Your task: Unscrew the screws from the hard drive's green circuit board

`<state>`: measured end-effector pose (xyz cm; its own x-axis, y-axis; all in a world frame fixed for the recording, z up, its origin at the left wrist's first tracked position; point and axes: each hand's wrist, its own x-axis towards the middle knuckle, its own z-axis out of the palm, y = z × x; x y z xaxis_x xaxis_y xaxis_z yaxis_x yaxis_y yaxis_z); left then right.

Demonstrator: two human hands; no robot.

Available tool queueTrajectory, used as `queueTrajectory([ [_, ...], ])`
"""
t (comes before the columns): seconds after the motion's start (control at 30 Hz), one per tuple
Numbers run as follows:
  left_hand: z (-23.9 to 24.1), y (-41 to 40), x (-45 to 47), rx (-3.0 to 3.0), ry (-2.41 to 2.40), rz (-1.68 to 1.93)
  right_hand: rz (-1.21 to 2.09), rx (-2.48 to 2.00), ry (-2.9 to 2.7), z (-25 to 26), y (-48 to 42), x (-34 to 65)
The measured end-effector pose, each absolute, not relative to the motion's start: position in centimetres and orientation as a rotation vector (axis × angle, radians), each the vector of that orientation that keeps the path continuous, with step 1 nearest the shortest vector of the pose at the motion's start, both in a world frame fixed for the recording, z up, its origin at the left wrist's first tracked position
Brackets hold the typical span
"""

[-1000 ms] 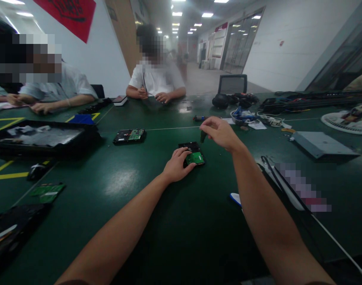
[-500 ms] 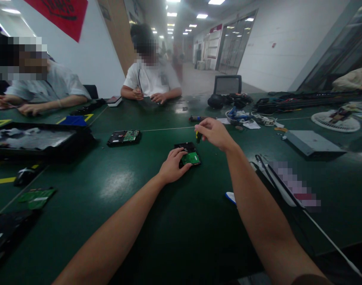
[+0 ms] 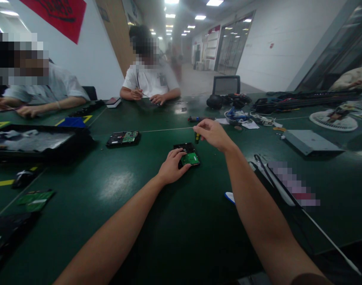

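Note:
A hard drive (image 3: 190, 158) with a green circuit board lies on the green table in front of me. My left hand (image 3: 172, 167) grips it from the left side, fingers over the far part and thumb along the near edge. Pinched in the fingertips of my right hand (image 3: 209, 132) is a small screwdriver (image 3: 197, 137) with a yellow and black handle, held upright just beyond the drive's right end. Its tip is too small to make out.
Another hard drive (image 3: 123, 138) lies to the left, near a large black tray (image 3: 65, 144). A dark cylindrical tool (image 3: 195, 118) rests behind my right hand. A grey metal box (image 3: 311, 142) stands at right. Two people sit across the table.
The screwdriver's handle has turned slightly and stands more upright in my right fingers. My left hand stays on the hard drive. The view has shifted a little.

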<state>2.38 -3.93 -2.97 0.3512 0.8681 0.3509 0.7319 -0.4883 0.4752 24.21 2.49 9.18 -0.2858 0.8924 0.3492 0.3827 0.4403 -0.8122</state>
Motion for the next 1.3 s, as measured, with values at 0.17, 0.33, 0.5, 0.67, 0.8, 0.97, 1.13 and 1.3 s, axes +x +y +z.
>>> queueTrajectory([
  [0.17, -2.98, -3.85, 2.38, 2.383, 1.439, 0.831, 0.904, -1.011, -1.855, 9.11, 2.48, 24.19],
  [0.33, -2.96, -3.84, 2.33, 2.384, 1.432, 0.828, 0.875, -1.038, -1.905, 9.28, 2.51, 24.31],
  [0.5, -2.97, -3.86, 2.33, 2.38, 1.442, 0.833, 0.762, -1.077, -1.869, 9.34, 2.51, 24.34],
  [0.67, -2.89, -3.89, 2.35, 2.379, 1.428, 0.838, 0.854, -1.047, -1.86, 9.41, 2.21, 24.19],
  [0.8, -2.93, -3.86, 2.33, 2.376, 1.428, 0.843, 0.925, -1.031, -1.844, 9.47, 2.22, 24.13],
  [0.97, -3.0, -3.82, 2.27, 2.378, 1.433, 0.833, 0.813, -1.039, -1.9, 9.43, 2.52, 24.33],
  [1.13, -2.84, -3.98, 2.27, 2.371, 1.437, 0.828, 0.78, -1.071, -1.872, 9.39, 2.38, 24.27],
  [1.3, -2.8, -4.01, 2.34, 2.366, 1.437, 0.827, 0.901, -1.01, -1.855, 9.43, 2.17, 24.05],
])
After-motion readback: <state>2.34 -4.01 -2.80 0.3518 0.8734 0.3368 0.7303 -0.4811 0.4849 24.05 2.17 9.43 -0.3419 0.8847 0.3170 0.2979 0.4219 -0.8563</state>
